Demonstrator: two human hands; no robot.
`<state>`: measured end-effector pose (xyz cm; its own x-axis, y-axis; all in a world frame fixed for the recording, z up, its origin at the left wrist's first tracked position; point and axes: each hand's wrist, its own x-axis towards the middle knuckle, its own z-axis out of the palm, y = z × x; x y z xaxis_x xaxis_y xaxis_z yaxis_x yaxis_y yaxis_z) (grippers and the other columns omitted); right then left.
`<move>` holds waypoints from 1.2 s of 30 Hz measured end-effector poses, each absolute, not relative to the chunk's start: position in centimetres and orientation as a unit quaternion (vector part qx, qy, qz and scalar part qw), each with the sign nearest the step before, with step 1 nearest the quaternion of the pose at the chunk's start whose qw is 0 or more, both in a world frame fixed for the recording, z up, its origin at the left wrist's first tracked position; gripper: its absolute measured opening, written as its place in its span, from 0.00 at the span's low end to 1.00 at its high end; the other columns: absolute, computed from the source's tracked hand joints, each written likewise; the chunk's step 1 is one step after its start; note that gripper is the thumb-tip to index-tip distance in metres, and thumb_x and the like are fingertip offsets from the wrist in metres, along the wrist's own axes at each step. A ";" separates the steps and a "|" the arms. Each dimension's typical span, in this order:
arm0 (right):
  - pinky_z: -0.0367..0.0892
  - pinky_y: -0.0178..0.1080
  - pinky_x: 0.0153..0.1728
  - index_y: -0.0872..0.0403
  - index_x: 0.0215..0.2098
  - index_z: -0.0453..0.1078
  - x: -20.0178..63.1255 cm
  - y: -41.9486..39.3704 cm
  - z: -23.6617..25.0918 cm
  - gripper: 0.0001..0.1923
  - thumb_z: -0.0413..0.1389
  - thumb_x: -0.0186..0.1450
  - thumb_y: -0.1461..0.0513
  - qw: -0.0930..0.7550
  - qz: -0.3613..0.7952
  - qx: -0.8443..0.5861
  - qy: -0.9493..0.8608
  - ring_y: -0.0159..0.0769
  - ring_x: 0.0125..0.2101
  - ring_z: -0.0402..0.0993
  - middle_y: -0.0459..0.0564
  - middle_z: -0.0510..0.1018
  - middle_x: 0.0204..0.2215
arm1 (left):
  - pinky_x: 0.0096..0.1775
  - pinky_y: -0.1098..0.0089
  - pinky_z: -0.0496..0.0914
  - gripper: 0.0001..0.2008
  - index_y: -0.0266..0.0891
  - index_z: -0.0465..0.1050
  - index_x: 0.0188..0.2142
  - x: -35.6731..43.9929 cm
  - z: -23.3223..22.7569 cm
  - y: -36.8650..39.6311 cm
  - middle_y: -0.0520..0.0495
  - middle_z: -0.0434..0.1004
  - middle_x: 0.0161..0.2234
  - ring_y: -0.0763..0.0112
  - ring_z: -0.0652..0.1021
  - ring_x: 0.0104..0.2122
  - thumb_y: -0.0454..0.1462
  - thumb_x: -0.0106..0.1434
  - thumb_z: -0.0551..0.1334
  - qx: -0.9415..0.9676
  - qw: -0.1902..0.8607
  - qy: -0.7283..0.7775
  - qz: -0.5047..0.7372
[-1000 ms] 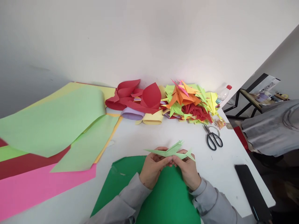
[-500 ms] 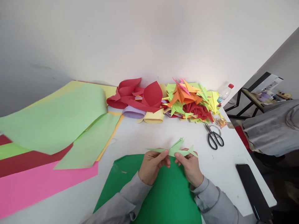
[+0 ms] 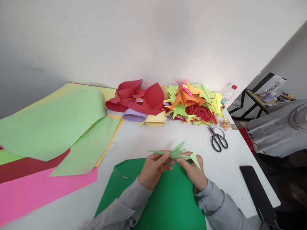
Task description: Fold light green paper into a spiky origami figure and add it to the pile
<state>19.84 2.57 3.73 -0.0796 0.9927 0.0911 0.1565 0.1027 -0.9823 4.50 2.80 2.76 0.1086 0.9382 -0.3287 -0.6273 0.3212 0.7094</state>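
A pale green folded paper figure is held in the air just above the counter, between the two hands and over the far edge of a dark green sheet. The left hand pinches it from below near its middle, the fingers closed on the paper, and a long thin point of the figure runs out to the left past them. The right hand grips the other end, its fingers clenched on the fold so that a small triangular tip sticks out to the right above the knuckles; an upright pointed flap rises between the two grips. Both wrists wear grey sleeves. Well apart to the left lie large sheets in light green, pink, dark red and yellow. Against the wall at the back of the counter sit curled red paper and a heap of folded figures in orange, yellow-green and red, with a plastic bottle just beside it. Black scissors lie near the heap, to the right of the hands, and a dark phone rests by the counter's right edge.
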 end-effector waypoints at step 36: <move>0.73 0.39 0.34 0.53 0.26 0.77 20.0 2.3 4.4 0.10 0.67 0.52 0.56 0.513 0.528 -0.435 -0.519 0.39 0.30 0.78 0.50 0.82 0.27 | 0.25 0.67 0.72 0.15 0.39 0.81 0.24 4.3 2.3 2.6 0.47 0.81 0.24 0.64 0.77 0.23 0.36 0.33 0.77 0.279 0.683 0.386 0.554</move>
<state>19.96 2.30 4.35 -0.0951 0.9928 0.0729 -0.0896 0.0644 -0.9939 4.29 2.56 2.29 0.0875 0.9720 -0.2182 -0.5408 0.2303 0.8090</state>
